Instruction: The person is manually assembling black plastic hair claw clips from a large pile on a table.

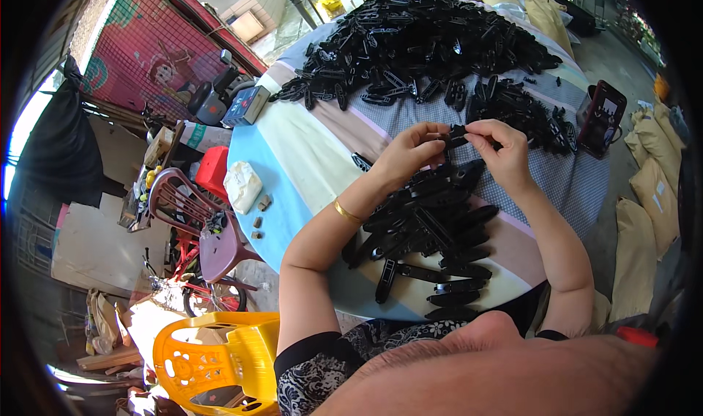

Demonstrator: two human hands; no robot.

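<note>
Over the middle of the round table, my left hand [411, 151] and my right hand [502, 152] meet at a small black plastic part [457, 135]. Both pinch it between thumb and fingers, which hide much of its shape. Below my hands lies a loose heap of long, narrow black plastic pieces [432, 222] with rounded ends. A much larger mound of similar black pieces [425, 46] covers the far side. Just beyond my right hand is a pile of smaller black parts [516, 112].
A striped cloth [304, 152] covers the table. A phone [603, 119] leans upright at its right edge. A white bag [242, 187] and a box [246, 106] sit on the left. Yellow [253, 365] and maroon chairs [220, 251] stand left; sacks [654, 196] stand right.
</note>
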